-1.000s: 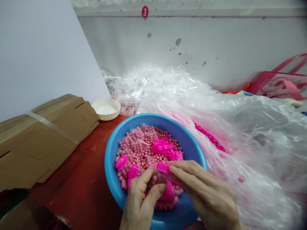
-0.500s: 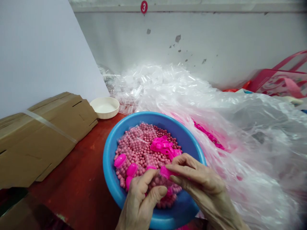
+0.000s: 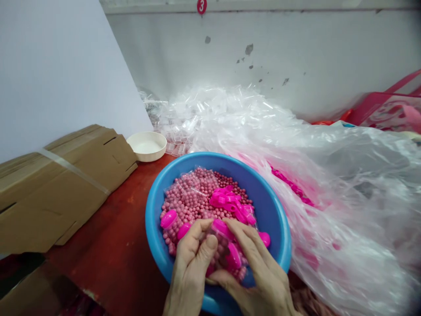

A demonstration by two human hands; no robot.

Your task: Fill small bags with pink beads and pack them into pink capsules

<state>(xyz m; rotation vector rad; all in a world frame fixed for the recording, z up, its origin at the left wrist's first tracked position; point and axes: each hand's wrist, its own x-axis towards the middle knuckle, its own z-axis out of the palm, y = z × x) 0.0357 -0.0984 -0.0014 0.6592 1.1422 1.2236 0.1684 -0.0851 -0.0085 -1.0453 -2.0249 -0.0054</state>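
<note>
I've only the one head-worn camera here, looking forward and down from close above the blue plastic basin (image 3: pixel 279 219) near the frame's bottom, with the scuffed wall (image 3: pixel 296 57) closing off the far side.

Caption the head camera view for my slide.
Left hand and right hand reach into pink beads and magenta caps in a blue basin.

I can see a gray wall (image 3: pixel 263 57) with small dark chipped spots on it. Up high there is a little round red sign (image 3: pixel 201 6) with a 3 on it. A big white board (image 3: pixel 55 74) leans up on the left. Below it, a flat cardboard box (image 3: pixel 66 188) lies on a red table (image 3: pixel 108 210). A pink bag (image 3: pixel 388 109) sits far off on the right.
</note>
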